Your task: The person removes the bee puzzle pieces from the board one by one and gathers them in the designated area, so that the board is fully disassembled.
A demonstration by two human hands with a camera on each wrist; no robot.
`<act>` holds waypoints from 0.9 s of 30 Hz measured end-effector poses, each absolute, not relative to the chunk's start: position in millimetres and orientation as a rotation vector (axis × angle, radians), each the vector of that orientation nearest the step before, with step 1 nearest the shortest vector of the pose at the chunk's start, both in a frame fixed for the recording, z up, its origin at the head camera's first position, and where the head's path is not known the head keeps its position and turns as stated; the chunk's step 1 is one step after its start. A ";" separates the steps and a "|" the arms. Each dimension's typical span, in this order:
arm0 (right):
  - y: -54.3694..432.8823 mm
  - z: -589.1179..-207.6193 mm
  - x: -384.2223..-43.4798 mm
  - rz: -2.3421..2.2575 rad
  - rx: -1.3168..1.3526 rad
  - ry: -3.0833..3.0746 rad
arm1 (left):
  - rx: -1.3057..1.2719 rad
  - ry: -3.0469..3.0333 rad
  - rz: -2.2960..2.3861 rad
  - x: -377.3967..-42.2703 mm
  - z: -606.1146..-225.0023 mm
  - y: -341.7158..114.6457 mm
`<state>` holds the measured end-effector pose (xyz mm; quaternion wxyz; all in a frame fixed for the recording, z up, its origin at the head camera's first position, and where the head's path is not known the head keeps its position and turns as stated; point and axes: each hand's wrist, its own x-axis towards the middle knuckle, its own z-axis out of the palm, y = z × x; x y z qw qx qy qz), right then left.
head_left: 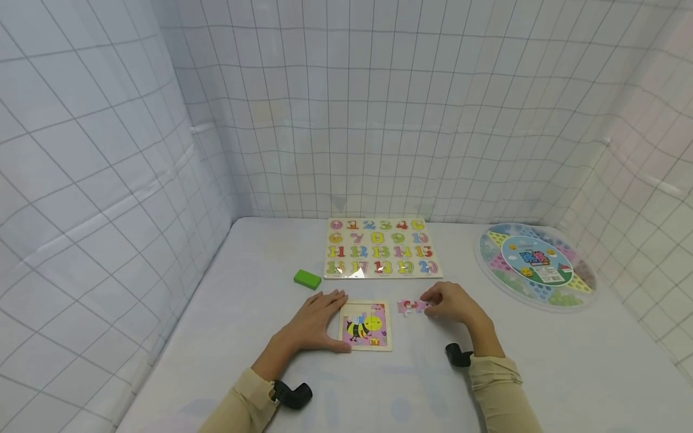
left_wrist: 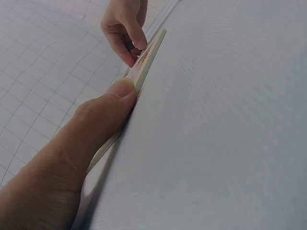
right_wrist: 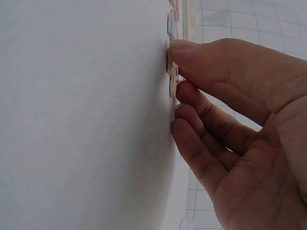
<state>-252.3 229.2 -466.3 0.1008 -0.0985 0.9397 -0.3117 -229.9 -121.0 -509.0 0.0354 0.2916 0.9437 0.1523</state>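
A square wooden jigsaw puzzle with a bee picture (head_left: 368,328) lies flat on the table. My left hand (head_left: 316,325) rests along its left side, thumb by the bottom corner and fingers by the top corner; the left wrist view shows the left thumb (left_wrist: 108,105) pressing the frame's edge. Right of the frame lie small pink puzzle pieces (head_left: 407,307), beside one another. My right hand (head_left: 453,302) pinches the rightmost of them. From the right wrist view, its thumb and index finger touch the thin puzzle piece (right_wrist: 171,62), partly hidden by the thumb.
Behind the bee puzzle lies a number board (head_left: 381,249). A green block (head_left: 307,279) sits to its left. A round game box (head_left: 536,264) lies at the far right. Grid-patterned cloth walls (head_left: 346,120) enclose the white table (head_left: 243,300).
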 end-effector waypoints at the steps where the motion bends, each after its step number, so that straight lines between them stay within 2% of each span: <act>1: 229.1 -465.8 -252.4 -0.926 -0.280 2.774 | 0.897 2.901 0.468 -230.2 -508.9 -121.0; 27: 212.7 -462.2 -251.1 -0.968 -0.338 2.775 | 0.894 2.890 0.509 -229.3 -508.2 -120.2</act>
